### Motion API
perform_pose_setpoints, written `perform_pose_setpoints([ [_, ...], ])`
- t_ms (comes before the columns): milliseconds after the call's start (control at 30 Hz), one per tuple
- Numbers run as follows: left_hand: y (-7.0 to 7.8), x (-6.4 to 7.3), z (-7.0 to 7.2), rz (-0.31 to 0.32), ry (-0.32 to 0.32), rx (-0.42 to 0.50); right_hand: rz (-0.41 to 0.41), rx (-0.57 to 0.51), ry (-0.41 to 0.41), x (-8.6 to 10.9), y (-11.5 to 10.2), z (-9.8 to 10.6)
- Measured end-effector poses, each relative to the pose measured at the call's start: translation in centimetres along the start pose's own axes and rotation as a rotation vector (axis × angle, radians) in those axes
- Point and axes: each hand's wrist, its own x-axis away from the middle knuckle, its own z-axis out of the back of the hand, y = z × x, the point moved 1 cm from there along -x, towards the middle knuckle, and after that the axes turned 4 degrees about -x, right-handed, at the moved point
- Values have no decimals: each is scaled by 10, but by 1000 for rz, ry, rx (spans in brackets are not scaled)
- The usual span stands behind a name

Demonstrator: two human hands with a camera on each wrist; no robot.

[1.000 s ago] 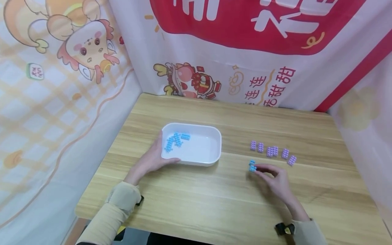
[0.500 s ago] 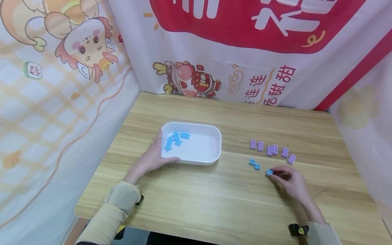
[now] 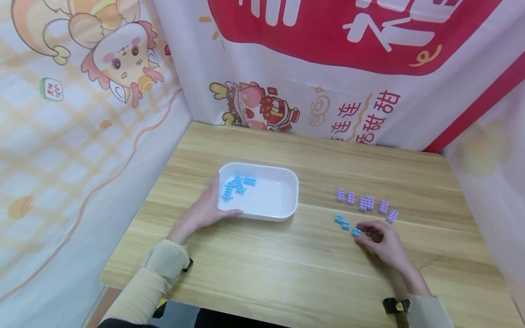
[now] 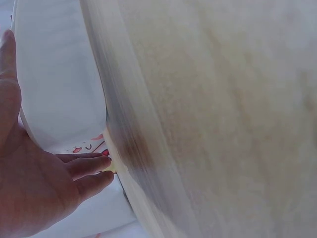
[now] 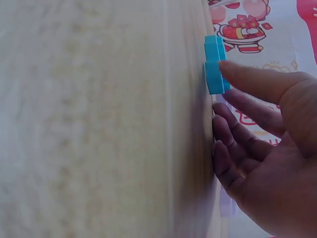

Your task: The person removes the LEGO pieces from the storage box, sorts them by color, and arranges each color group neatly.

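Observation:
In the head view my left hand (image 3: 205,205) holds the left end of a white plastic box (image 3: 283,216), its thumb along the near side. Light-blue building bricks (image 3: 239,184) lie in the box's left part. My right hand (image 3: 385,241) pinches a small blue brick (image 3: 356,232) on the table between thumb and index finger. Two more blue bricks (image 3: 345,225) sit just left of it in a slanting row. From the right wrist, the thumb touches the blue brick (image 5: 214,78) while the other fingers curl near the tabletop.
Several purple bricks (image 3: 350,198) form a loose row behind the blue ones. The wooden table (image 3: 262,259) meets a printed cloth (image 3: 311,68) at the back, and another cloth (image 3: 102,182) hangs at the left.
My right hand left two blue bricks on the table and moved right with a third, then slid that one slightly left towards them. The left hand and box stay put.

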Motion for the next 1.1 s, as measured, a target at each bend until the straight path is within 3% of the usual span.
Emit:
perform_pose_setpoints([
  [233,1,0,1,3,3,0,52,-26,47,-9,-23,1],
  [500,2,0,1,11,4,0,181,-119,31,-42,-72,-10],
  [867,3,-1,1,18,1,-15,251,-174,-134,-101,-132,-60],
  [1100,3,0,-1,27,15,-16,278,-172,-230,-135,-151,-105],
])
